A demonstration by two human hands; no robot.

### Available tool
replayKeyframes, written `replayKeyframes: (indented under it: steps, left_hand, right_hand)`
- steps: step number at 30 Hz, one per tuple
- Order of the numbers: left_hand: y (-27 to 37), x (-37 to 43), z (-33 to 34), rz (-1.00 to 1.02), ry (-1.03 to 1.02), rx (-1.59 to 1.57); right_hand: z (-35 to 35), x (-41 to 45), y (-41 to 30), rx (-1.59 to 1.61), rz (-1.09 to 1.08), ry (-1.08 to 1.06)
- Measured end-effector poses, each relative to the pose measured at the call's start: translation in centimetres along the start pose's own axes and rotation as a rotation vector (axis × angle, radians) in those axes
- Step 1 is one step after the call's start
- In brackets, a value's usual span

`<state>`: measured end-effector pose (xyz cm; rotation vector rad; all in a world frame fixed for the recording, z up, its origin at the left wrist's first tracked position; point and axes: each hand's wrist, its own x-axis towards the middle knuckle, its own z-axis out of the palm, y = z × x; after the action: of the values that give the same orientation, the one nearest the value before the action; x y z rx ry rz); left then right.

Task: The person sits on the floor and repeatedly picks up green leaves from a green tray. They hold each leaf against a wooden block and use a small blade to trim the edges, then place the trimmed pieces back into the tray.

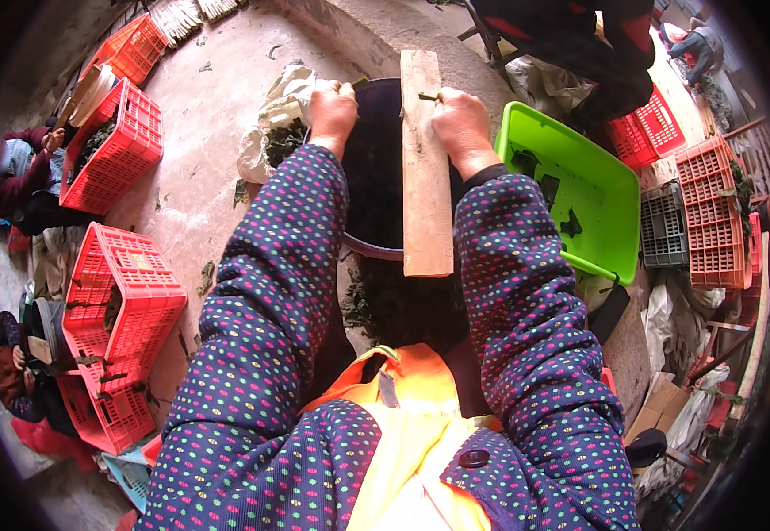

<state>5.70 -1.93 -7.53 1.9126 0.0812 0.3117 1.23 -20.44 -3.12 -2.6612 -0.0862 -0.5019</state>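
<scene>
A long wooden board (428, 199) lies across a round dark tub (375, 249) in front of me. My right hand (462, 126) is over the board's right edge, its fingers closed on a short green strip (428, 97), perhaps seaweed. Beyond the tub's left side, my left hand (332, 113) has its fingers curled; a small green piece (361, 83) pokes out at the fingertips. The tub's inside is too dark to make out. Beside my left hand stands a whitish sack (255, 149) with dark green leafy seaweed (284, 141) in its mouth.
A bright green plastic tub (600, 219) holding dark pieces stands right of my forearm. Red crates (126, 152) line the left, where two people sit. Someone in dark clothing (577, 53) is close at the upper right. More crates (710, 206) are stacked at right.
</scene>
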Motion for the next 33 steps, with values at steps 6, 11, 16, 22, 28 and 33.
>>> replayKeyframes:
  steps: [6,11,16,22,28,33]
  left_hand:
    - [-0.8,0.0,-2.0,-0.192,-0.209,-0.244]
    - [-0.3,-1.0,-2.8,0.172,-0.392,0.311]
    - [5.1,-4.5,-3.7,0.183,-0.244,-0.151]
    - [13.5,-13.8,1.6,0.270,-0.728,-0.558]
    - [14.2,-15.4,3.7,0.072,-0.773,-0.370]
    - [14.8,-14.2,1.1,0.024,-0.902,-0.589]
  right_hand:
    - [-4.4,0.1,0.6,0.519,0.129,-0.168]
    - [-13.8,-1.8,0.8,0.895,0.214,-0.169]
    - [-18.9,-3.7,0.9,0.980,0.097,-0.037]
    - [-19.4,-5.9,-1.7,1.075,-0.003,-0.099]
    - [-22.0,-6.8,2.1,1.077,-0.032,0.183]
    - [-21.6,-7.0,8.4,1.388,0.246,0.151]
